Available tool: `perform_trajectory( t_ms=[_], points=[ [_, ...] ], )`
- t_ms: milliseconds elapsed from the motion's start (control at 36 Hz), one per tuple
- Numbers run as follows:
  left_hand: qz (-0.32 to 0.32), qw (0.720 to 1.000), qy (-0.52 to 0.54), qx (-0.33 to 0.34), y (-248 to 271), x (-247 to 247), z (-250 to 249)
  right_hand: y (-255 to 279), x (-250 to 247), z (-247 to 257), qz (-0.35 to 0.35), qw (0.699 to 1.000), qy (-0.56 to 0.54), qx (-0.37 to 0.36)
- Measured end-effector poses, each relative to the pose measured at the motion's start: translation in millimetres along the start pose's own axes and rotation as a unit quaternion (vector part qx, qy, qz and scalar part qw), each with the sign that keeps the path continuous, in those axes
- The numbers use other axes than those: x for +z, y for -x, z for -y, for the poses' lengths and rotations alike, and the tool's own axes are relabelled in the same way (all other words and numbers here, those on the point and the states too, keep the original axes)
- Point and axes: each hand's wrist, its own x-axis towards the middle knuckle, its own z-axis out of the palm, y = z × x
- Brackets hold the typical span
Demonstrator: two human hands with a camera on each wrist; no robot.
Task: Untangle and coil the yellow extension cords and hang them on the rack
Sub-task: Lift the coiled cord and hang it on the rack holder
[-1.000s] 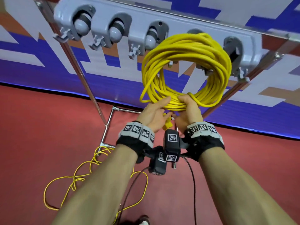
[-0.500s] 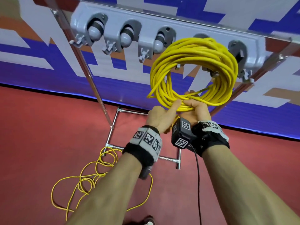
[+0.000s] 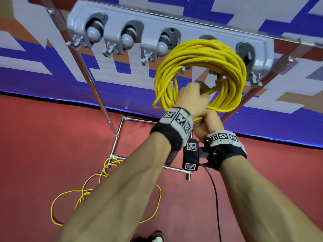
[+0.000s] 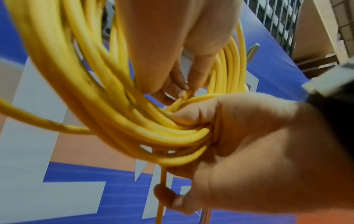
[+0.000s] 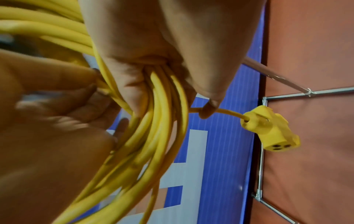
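A coiled yellow extension cord (image 3: 229, 56) is held up against the grey rack (image 3: 152, 27), its top over the fourth holder; whether it hangs on a hook is hidden. My right hand (image 3: 208, 124) grips the bundled loops at the coil's bottom (image 5: 162, 94), and one finger hooks the strand leading to the yellow socket end (image 5: 268, 128). My left hand (image 3: 190, 96) reaches into the coil's middle and pinches a single strand (image 4: 184, 94). A second yellow cord (image 3: 87, 193) lies loose and looped on the red floor below.
The rack's rail carries several round grey grips with small hooks (image 3: 111, 49). Its metal legs and base frame (image 3: 120, 135) stand on the red floor before a blue, white and orange wall panel (image 3: 52, 81). A shoe tip (image 3: 157, 239) shows at the bottom edge.
My left hand has gone up from the coil's bottom into its middle and taken a strand. The right hand keeps its grip on the bundle. The coil stays at the rack.
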Motion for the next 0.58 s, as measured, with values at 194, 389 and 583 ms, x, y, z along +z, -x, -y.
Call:
perform_trajectory(
  t_ms=[194,389,583],
  points=[
    [-0.155,0.975,0.153,0.045,66.1,-4.5,28.9,-9.4,7.0,-9.2,0.018,1.0,-0.019,-0.006],
    [-0.256,0.8,0.514,-0.175,108.9,-9.8,78.7,-6.2,-6.2,-23.8,0.083,0.996,0.036,-0.014],
    [-0.237,0.755,0.514,-0.331,85.7,5.4,103.2,-0.3,-21.8,-75.4,0.121,0.961,0.25,-0.002]
  ],
)
